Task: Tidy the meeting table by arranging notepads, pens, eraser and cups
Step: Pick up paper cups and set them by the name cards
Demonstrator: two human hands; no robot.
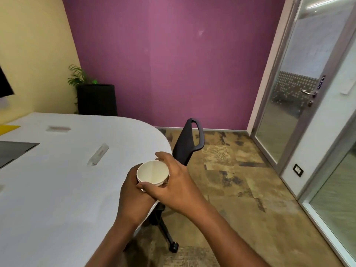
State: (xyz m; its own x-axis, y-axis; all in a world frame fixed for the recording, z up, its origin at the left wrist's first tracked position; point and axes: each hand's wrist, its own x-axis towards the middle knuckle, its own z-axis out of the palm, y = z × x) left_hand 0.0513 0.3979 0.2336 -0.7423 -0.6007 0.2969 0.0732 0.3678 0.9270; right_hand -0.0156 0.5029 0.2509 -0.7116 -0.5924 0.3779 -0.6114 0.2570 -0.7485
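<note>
A white paper cup (pixel 152 172), empty inside, is held above the rounded right end of the white meeting table (pixel 57 189). My left hand (pixel 133 193) wraps round its body from below and behind. My right hand (pixel 173 180) grips it near the rim, thumb at the near side and fingers over the far side. A yellow notepad (pixel 7 128) lies at the table's far left edge, partly cut off by the frame.
A black office chair (pixel 188 143) is tucked against the table's right end, its wheeled base (pixel 169 237) below my arms. Flush panels (pixel 98 154) are set in the tabletop. A black planter (pixel 97 99) stands in the corner. A glass door (pixel 300 93) is on the right.
</note>
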